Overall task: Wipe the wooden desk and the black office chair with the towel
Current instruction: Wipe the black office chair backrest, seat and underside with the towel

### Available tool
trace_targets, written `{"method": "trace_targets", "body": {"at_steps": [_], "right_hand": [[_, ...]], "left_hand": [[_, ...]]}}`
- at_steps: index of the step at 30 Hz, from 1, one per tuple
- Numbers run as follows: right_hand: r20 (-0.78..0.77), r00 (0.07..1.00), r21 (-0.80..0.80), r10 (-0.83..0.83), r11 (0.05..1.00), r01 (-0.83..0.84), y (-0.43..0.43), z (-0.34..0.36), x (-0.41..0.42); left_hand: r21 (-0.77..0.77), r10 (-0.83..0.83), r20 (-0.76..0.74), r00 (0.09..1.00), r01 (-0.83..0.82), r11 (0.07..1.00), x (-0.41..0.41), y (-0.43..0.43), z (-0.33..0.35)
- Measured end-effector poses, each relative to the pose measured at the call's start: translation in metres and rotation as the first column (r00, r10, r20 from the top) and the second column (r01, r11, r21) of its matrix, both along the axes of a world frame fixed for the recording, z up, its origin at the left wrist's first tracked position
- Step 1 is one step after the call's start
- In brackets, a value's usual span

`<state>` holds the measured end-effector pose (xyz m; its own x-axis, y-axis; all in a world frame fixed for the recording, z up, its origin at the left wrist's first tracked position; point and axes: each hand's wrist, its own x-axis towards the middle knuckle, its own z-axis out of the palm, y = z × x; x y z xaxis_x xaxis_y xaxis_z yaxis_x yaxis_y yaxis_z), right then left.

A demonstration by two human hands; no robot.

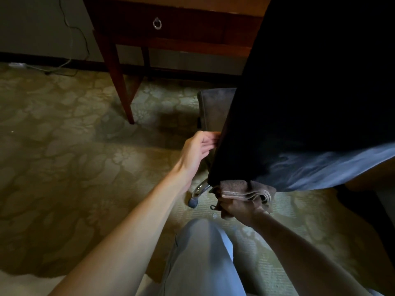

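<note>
Here, the chair-wiping stage. The right hand point(237, 207) grips a folded brown terry towel point(245, 190), pressed to the lower edge of the black office chair backrest point(299, 103). The left hand point(198, 150), fingers nearly straight, apparently steadies its side edge. Next: draw the towel along the dark panel under firm bracing. Beyond stands the wooden worktop point(192, 2), its ring-pull drawer point(181, 23) closed, contents hidden.

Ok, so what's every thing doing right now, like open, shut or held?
black office chair: touched by the towel and one hand.
towel: folded, gripped, pressed against the chair's bottom edge.
right hand: grips the towel.
left hand: fingers straight, touching the chair's side edge.
desk drawer: shut.
</note>
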<state>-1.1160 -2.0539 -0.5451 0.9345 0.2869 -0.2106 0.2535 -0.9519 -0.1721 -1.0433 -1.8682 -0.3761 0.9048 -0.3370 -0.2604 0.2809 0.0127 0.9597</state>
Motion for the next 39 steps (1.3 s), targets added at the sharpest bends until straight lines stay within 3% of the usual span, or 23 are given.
{"method": "trace_targets", "body": {"at_steps": [1,3,4,8,11,13,14,15,17,19,20,22,24,25,27,32,34,35,37,39], "right_hand": [[-0.273,0.943,-0.01,-0.19,0.981,0.195,0.009,0.02,0.0],[-0.094,0.982,-0.101,0.162,0.98,-0.171,-0.01,0.013,-0.012],[-0.051,0.97,-0.099,0.237,0.965,-0.241,-0.014,0.02,-0.016],[0.168,0.949,0.004,0.265,0.963,-0.27,-0.045,0.04,-0.04],[0.296,0.955,0.173,0.033,0.981,-0.088,-0.071,0.064,-0.068],[0.293,0.917,0.362,-0.272,0.919,0.157,-0.079,0.082,-0.092],[0.23,0.853,0.496,-0.469,0.81,0.312,-0.08,0.091,-0.104],[0.136,0.75,0.623,-0.647,0.645,0.443,-0.082,0.098,-0.113],[-0.143,0.53,0.766,-0.836,0.246,0.594,-0.085,0.108,-0.12],[-0.508,0.328,0.755,-0.796,-0.229,0.614,-0.091,0.119,-0.124],[-0.643,0.275,0.701,-0.715,-0.404,0.588,-0.093,0.123,-0.128],[-0.763,0.255,0.629,-0.594,-0.594,0.502,-0.094,0.129,-0.137],[-0.771,0.217,0.633,-0.599,-0.68,0.37,-0.088,0.142,-0.143],[-0.734,0.199,0.677,-0.65,-0.679,0.283,-0.083,0.148,-0.146],[-0.566,0.171,0.825,-0.807,-0.551,0.129,-0.072,0.163,-0.146],[-0.119,0.304,0.97,-0.945,-0.176,-0.167,-0.045,0.193,-0.109],[0.098,0.306,0.994,-0.947,0.079,-0.074,-0.04,0.192,-0.081],[0.263,0.332,0.962,-0.906,0.274,-0.016,-0.04,0.191,-0.068],[0.543,0.396,0.794,-0.741,0.606,0.045,-0.042,0.186,-0.043],[0.666,0.422,0.626,-0.615,0.769,0.133,-0.044,0.175,-0.026]], "left_hand": [[0.006,-0.005,0.003,1.0,0.005,1.0,-0.003,0.001,0.0],[0.032,-0.005,0.02,1.0,0.004,0.999,-0.005,0.0,-0.003],[0.051,0.001,0.036,0.999,-0.003,0.999,-0.007,-0.001,-0.004],[0.093,0.016,0.113,0.993,-0.026,0.995,-0.009,-0.011,-0.005],[0.12,0.059,0.186,0.981,-0.082,0.989,-0.012,-0.021,-0.01],[0.15,0.081,0.191,0.978,-0.11,0.983,-0.016,-0.025,-0.017],[0.165,0.086,0.183,0.979,-0.117,0.979,-0.018,-0.027,-0.021],[0.18,0.091,0.179,0.98,-0.123,0.976,-0.021,-0.029,-0.024],[0.209,0.097,0.176,0.98,-0.134,0.969,-0.024,-0.031,-0.028],[0.233,0.097,0.175,0.98,-0.137,0.963,-0.025,-0.035,-0.028],[0.251,0.097,0.177,0.979,-0.141,0.958,-0.025,-0.036,-0.027],[0.282,0.104,0.18,0.978,-0.153,0.947,-0.025,-0.039,-0.025],[0.306,0.102,0.182,0.978,-0.155,0.94,-0.024,-0.042,-0.021],[0.318,0.099,0.184,0.978,-0.154,0.935,-0.024,-0.042,-0.021],[0.341,0.094,0.188,0.978,-0.155,0.927,-0.022,-0.044,-0.021],[0.345,0.1,0.172,0.98,-0.155,0.926,-0.016,-0.049,-0.028],[0.331,0.097,0.17,0.981,-0.15,0.932,-0.014,-0.05,-0.032],[0.327,0.097,0.174,0.98,-0.15,0.933,-0.012,-0.05,-0.034],[0.319,0.112,0.186,0.976,-0.168,0.933,-0.008,-0.049,-0.038],[0.284,0.147,0.174,0.974,-0.193,0.939,-0.006,-0.045,-0.04]]}}
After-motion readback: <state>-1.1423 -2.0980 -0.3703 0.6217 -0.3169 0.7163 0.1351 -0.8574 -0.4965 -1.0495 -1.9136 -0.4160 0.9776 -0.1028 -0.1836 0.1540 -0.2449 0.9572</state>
